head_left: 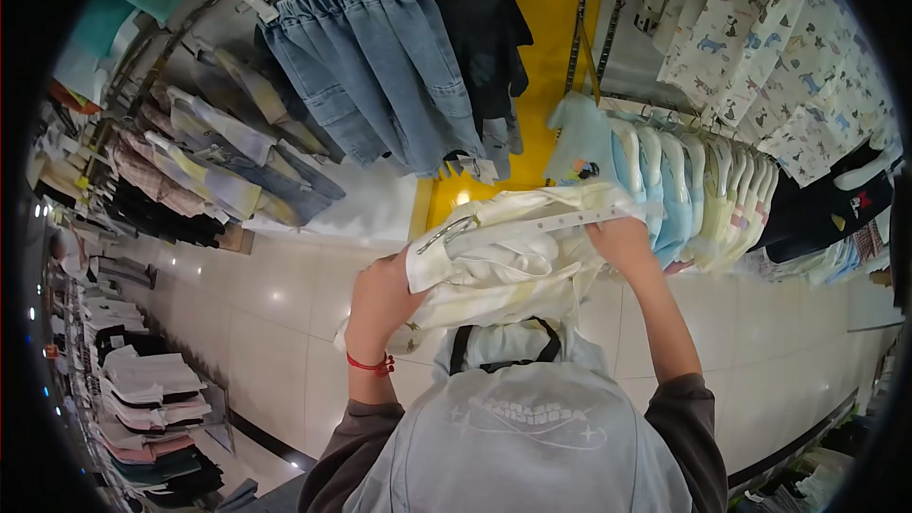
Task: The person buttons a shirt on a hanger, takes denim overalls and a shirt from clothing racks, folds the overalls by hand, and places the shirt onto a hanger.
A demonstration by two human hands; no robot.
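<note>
"What sort of place is it?"

"A clothes shop with a pale, glossy tiled floor [271, 342] that catches the lights. A yellow panel [551, 57] stands ahead, with denim trousers [375, 66] hanging to its left and a row of pale shirts [679, 180] on hangers to its right. Patterned clothes [817, 57] hang at the upper right, and more stacked clothes [152, 389] lie low on the left."

"And the thing in hand?"

"A cream and pale yellow garment [499, 299], soft and bunched into folds. A white strap [546, 225] with small holes runs along its upper side, near a metal buckle [460, 230]. The folds overlap so much that it may be more than one piece."

"Where is it, exactly?"

"Up in the air in front of the grey vest [522, 432], between the two hands. The left hand [385, 293], above a red bracelet [370, 364], curls closed on the white end; its fingertips are hidden. The right hand [619, 242] pinches the strap near its far end."

"Which way does it point?"

"Its long axis lies across the body, rising slightly rightward, and the strap's tip points right."
</note>
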